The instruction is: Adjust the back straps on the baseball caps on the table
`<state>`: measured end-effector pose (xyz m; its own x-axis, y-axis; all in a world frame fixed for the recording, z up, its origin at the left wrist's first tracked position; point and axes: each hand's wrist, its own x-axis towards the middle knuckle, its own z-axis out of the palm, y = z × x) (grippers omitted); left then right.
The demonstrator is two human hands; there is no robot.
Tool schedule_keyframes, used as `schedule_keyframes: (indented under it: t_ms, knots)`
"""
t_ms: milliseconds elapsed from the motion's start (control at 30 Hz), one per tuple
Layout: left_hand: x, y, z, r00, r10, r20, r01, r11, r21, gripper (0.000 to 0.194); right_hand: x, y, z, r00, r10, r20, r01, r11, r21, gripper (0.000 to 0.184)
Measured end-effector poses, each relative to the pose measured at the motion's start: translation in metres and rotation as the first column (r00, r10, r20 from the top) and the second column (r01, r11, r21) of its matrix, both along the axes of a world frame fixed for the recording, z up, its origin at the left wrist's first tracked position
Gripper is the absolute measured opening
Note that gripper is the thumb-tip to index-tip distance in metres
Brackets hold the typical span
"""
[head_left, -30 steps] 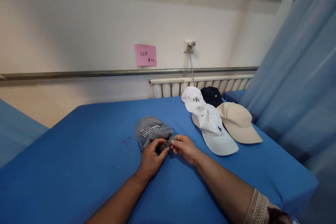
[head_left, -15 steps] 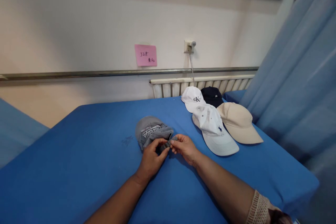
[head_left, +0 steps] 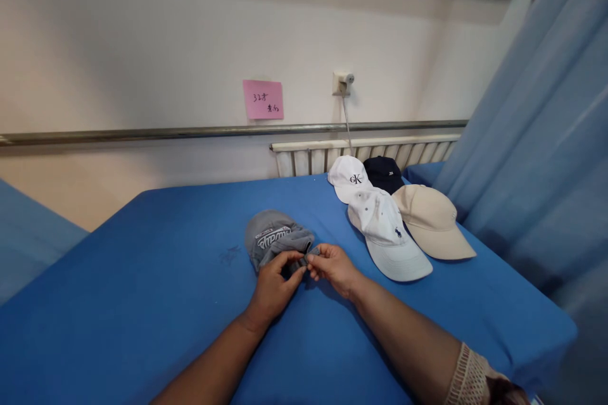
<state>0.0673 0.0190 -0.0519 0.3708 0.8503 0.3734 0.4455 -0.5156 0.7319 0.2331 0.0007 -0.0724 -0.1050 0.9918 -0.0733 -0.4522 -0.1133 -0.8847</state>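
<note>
A grey baseball cap (head_left: 272, 233) with white lettering lies on the blue sheet (head_left: 142, 304), its brim pointing to the far left. At the cap's near right edge is its grey back strap (head_left: 301, 261). My left hand (head_left: 276, 281) pinches this strap between thumb and fingers, with its knuckles against the cap. Just to the right, my right hand (head_left: 331, 267) grips the strap's end between thumb and forefinger. The fingertips hide most of the strap and any buckle on it.
To the right lie a white cap (head_left: 349, 176), a navy cap (head_left: 382, 172), a pale grey cap (head_left: 382, 221) and a beige cap (head_left: 427, 218). Behind the bed run a radiator (head_left: 304, 161) and a metal rail (head_left: 199, 133). A blue curtain (head_left: 536, 139) hangs at right.
</note>
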Motion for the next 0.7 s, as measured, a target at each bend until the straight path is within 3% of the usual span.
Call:
schedule_keyframes:
  t_ms: [300,533,700]
  knots:
    - [-0.0027,0.0023,-0.0028,1.0,-0.021,0.002,0.021,0.999,-0.036,0.021,-0.0012,-0.0011,0.0052,0.997,0.014,0.075,-0.014,1.0,-0.005,0.046]
    - [-0.0023,0.0041,-0.0018,0.999,0.001,0.054,0.0,1.0,-0.013,0.023,-0.0017,-0.0014,0.0001,1.0,-0.017,-0.01,0.017,0.999,0.03,0.042]
    - [-0.0016,0.0034,-0.0014,0.999,-0.003,0.047,0.004,1.0,-0.031,0.024,-0.0002,0.0017,-0.0007,0.994,-0.05,0.097,0.046,0.998,0.046,0.043]
